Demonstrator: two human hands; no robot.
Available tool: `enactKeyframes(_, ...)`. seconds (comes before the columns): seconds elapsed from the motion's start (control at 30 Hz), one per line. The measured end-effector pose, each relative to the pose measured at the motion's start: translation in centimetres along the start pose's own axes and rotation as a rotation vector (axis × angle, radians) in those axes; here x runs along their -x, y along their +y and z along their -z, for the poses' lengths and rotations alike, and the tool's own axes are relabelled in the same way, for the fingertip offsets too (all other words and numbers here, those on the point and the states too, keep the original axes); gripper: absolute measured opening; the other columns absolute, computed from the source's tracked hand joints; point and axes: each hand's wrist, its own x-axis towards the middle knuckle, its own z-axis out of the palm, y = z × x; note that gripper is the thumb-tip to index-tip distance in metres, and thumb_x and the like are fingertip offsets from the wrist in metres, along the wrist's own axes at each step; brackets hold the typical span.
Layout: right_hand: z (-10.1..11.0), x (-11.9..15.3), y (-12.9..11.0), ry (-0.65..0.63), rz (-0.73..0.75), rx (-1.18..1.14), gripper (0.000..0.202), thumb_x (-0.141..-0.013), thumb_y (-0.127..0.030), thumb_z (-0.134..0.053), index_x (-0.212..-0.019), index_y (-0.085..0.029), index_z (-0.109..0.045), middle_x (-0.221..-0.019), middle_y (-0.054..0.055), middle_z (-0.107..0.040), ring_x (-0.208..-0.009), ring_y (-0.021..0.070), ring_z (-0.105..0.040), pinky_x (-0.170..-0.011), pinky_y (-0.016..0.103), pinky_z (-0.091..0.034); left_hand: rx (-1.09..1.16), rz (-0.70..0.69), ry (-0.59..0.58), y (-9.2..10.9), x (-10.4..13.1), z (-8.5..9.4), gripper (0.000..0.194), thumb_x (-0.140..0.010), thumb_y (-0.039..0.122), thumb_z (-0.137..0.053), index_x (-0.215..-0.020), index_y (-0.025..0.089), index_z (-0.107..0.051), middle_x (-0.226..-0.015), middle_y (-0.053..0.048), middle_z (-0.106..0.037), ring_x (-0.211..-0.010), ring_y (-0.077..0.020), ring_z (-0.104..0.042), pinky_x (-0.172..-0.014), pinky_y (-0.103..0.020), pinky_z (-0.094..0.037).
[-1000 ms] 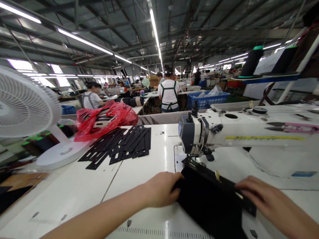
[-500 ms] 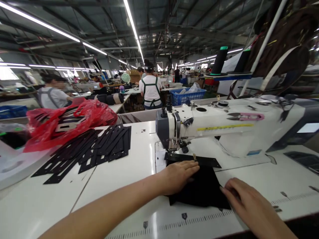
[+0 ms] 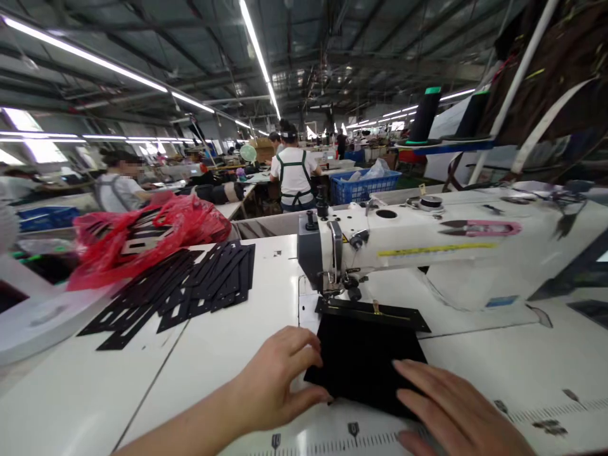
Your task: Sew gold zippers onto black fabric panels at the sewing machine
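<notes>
A black fabric piece point(image 3: 368, 358) lies flat on the sewing table. Along its far edge runs a black strip point(image 3: 403, 316) with small holes, a gold-coloured metal piece and a thin yellowish line; its left end is just under the needle area of the sewing machine point(image 3: 335, 278). My left hand point(image 3: 280, 377) is at the fabric's left edge, thumb and fingers apart, fingertips touching or nearly touching the cloth. My right hand point(image 3: 444, 405) stretches its fingers over the fabric's near right part, the fingertips resting on it.
Flat black strips point(image 3: 209, 278) with cut-outs lie piled on the left, beside a red plastic bag point(image 3: 190, 218) holding more pieces. Pink-handled thread snips point(image 3: 491, 227) lie on the machine. Thread cones point(image 3: 425, 117) stand behind. A co-worker point(image 3: 292, 168) stands beyond, near a blue basket point(image 3: 365, 187).
My left hand has come off the strip, back to the fabric's left edge. My right hand has gone from pinching the right edge to lying on the cloth. The fabric has turned slightly.
</notes>
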Motion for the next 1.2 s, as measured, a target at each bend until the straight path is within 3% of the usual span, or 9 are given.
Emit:
enactKeyframes(0.13, -4.5, -2.2, -3.3, 0.078, 0.147, -0.048, 0.031, -0.091, -0.015, -0.036, -0.098, -0.019, -0.065, -0.115, 0.007, -0.064, -0.109, 0.0208, -0.057, -0.089, 0.035, -0.048, -0.097, 0.059, 0.022, -1.3, 3.1, -0.7, 0.024, -0.090, 0.013, -0.043, -0.109, 0.018, -0.057, -0.113, -0.010, -0.059, -0.106, -0.0212, -0.054, -0.091, -0.038, -0.046)
enactKeyframes(0.27, -7.2, -3.3, -4.6, 0.125, 0.049, -0.139, 0.042, -0.093, -0.012, -0.025, -0.095, -0.014, -0.067, -0.099, 0.010, -0.069, -0.091, 0.0194, -0.064, -0.079, 0.033, -0.052, -0.161, -0.056, -0.044, -1.9, 3.2, -1.2, 0.033, -0.090, 0.010, -0.041, -0.121, 0.017, -0.052, -0.126, -0.009, -0.055, -0.118, -0.0229, -0.047, -0.099, -0.040, -0.040)
enactKeyframes(0.43, -5.2, -5.3, -3.9, 0.048, -0.163, -0.393, 0.023, -0.089, -0.017, -0.043, -0.091, -0.018, -0.066, -0.087, 0.003, -0.070, -0.078, 0.0120, -0.065, -0.073, 0.021, -0.052, -0.153, -0.041, -0.070, -1.3, 2.6, -1.0, 0.025, -0.087, 0.013, -0.046, -0.110, 0.017, -0.057, -0.119, -0.008, -0.058, -0.109, -0.0227, -0.052, -0.093, -0.037, -0.044)
enactKeyframes(0.57, -3.9, -4.5, -2.9, -0.020, -0.025, -0.311, 0.025, -0.089, -0.022, -0.042, -0.086, -0.023, -0.067, -0.086, 0.000, -0.070, -0.078, 0.0141, -0.066, -0.071, 0.024, -0.054, -0.102, 0.064, 0.015, -1.4, 2.0, -0.7, 0.021, -0.082, 0.014, -0.052, -0.103, 0.017, -0.056, -0.105, -0.006, -0.061, -0.094, -0.0196, -0.056, -0.085, -0.034, -0.046)
enactKeyframes(0.73, -4.9, -0.4, -0.3, -0.076, 0.070, 0.093, 0.039, -0.089, -0.029, -0.042, -0.117, -0.007, -0.057, -0.124, 0.014, -0.056, -0.107, 0.0260, -0.059, -0.079, 0.038, -0.055, -0.118, -0.165, -0.125, -2.3, 0.9, -0.8, 0.049, -0.075, 0.014, -0.049, -0.124, 0.012, -0.049, -0.132, -0.012, -0.049, -0.122, -0.0247, -0.044, -0.104, -0.039, -0.034)
enactKeyframes(0.9, -5.5, 0.9, 1.8, -0.174, 0.206, 0.203, 0.056, -0.085, -0.036, -0.045, -0.130, -0.002, -0.044, -0.133, 0.017, -0.047, -0.111, 0.0295, -0.056, -0.073, 0.042, -0.057, -0.057, -0.163, -0.137, -1.9, 0.7, -1.0, 0.047, -0.074, 0.016, -0.047, -0.120, 0.009, -0.055, -0.132, -0.015, -0.050, -0.124, -0.0252, -0.044, -0.104, -0.037, -0.035)
enactKeyframes(1.0, -4.7, -0.4, 2.8, -0.128, 0.213, 0.135, 0.043, -0.087, -0.035, -0.045, -0.121, -0.009, -0.054, -0.122, 0.011, -0.058, -0.104, 0.0265, -0.060, -0.073, 0.040, -0.056, 0.007, -0.081, 0.018, -2.0, 0.0, -1.1, 0.031, -0.085, 0.021, -0.046, -0.112, 0.014, -0.059, -0.116, -0.010, -0.062, -0.107, -0.0208, -0.057, -0.094, -0.035, -0.044)
enactKeyframes(1.1, -4.5, -2.6, 2.6, -0.026, 0.104, -0.024, 0.024, -0.091, -0.026, -0.043, -0.099, -0.017, -0.064, -0.096, 0.005, -0.069, -0.087, 0.0208, -0.066, -0.073, 0.036, -0.054, -0.116, 0.069, 0.232, -3.4, -1.4, -1.8, 0.020, -0.090, 0.022, -0.048, -0.103, 0.017, -0.061, -0.103, -0.008, -0.066, -0.094, -0.0198, -0.062, -0.083, -0.035, -0.049)
enactKeyframes(1.2, -5.9, -4.5, 1.4, -0.003, -0.002, -0.171, 0.025, -0.091, -0.016, -0.040, -0.089, -0.017, -0.065, -0.086, 0.005, -0.069, -0.079, 0.0171, -0.064, -0.071, 0.031, -0.053, -0.223, 0.077, 0.235, -5.5, -2.9, -2.8, 0.016, -0.086, 0.020, -0.056, -0.101, 0.018, -0.062, -0.106, -0.008, -0.066, -0.096, -0.0225, -0.062, -0.084, -0.037, -0.048)
